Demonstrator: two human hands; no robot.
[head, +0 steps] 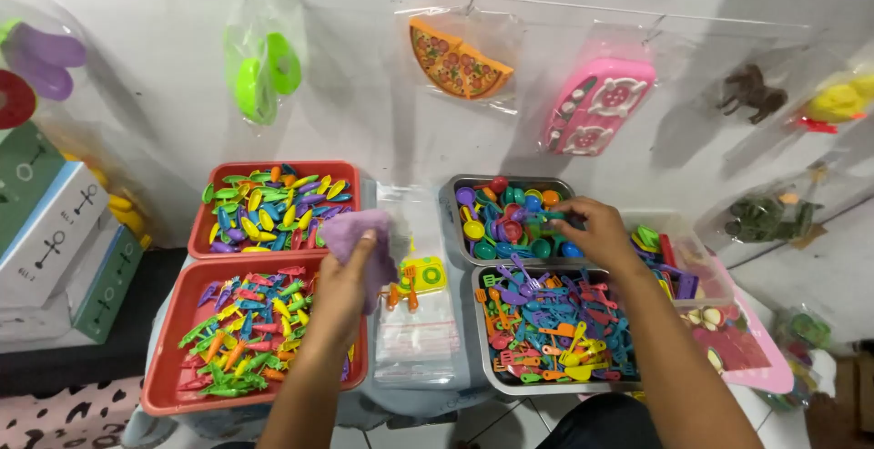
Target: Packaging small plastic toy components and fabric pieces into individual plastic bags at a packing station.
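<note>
While the left hand (pixel 350 276) grips a flat purple toy plate (pixel 360 235) over the gap between the two red trays (pixel 196 230), the right hand (pixel 596 230) pinches closed inside the upper metal tray (pixel 451 208) of round plastic pots. Glossy clear bags (pixel 419 344) lie between the trays, stacked flat, with a small yellow toy (pixel 423 274) on top.

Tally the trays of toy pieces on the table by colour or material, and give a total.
Red plastic trays: 2, far and near, under the left hand.
Grey metal trays: 2, far, where the right hand reaches, and near.
Clear plastic tray: 1.
Pink plastic tray: 1.
Total: 6
</note>
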